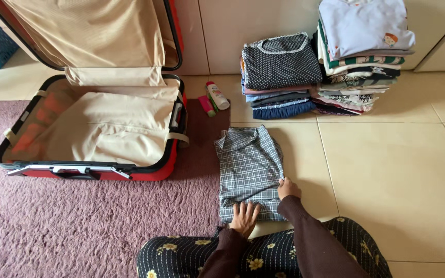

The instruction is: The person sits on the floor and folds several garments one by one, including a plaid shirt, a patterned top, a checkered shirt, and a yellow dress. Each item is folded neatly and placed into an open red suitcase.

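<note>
A grey checked shirt (pixel 249 164) lies folded on the tiled floor in front of me, its collar pointing away. My left hand (pixel 244 216) presses flat on its near edge, fingers spread. My right hand (pixel 287 188) rests on the shirt's right edge, fingers curled against the fabric. Both arms are in dark brown sleeves. My knees in black floral trousers (pixel 263 255) fill the bottom of the view.
An open red suitcase (pixel 160 170) with beige lining lies on the mauve carpet (pixel 78 226) at left. Two stacks of folded clothes (pixel 279 77) (pixel 359 56) stand against the wall. Small bottles (pixel 216 95) lie beside the suitcase.
</note>
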